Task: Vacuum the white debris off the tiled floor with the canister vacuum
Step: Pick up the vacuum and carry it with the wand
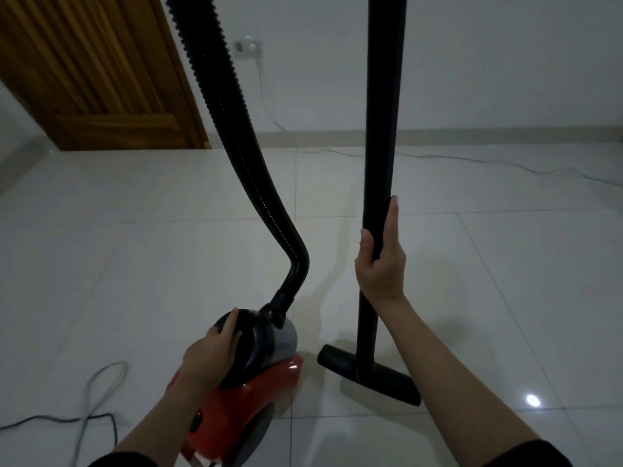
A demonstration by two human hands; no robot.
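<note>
Nearest to the camera, the left hand (211, 352) lies over the black rounded top of the canister vacuum (249, 375), fingers curved around its dome and gripping it. The red body of the canister sits on the tiled floor (505, 264), just left of the floor nozzle (371, 374), apart from it by a narrow gap. The left forearm comes up from the lower edge and is bent only a little.

The right hand (381, 261) is a bit farther and higher. It holds the black wand (381, 129) with the fingers wrapped around the tube and the thumb laid straight up along it. The long axis of the wand is almost vertical: from the grip it goes straight down to the nozzle, which rests flat on the tile directly below the hand and near the person, and it goes up out of the top of the view. So the working end lies below the right hand, not in front of it, and I judge the wand must be tilted forward before the nozzle can sweep.

The ribbed hose (215, 96) rises from the front of the canister and leaves the view at the top. A grey cable (101, 392) makes a loop on the floor at the left.

Farther away are a wooden door (101, 72), a wall socket (247, 48) and a thin cord (505, 163) along the floor. I cannot make out any white debris on the pale tiles, so where it lies is not clear
</note>
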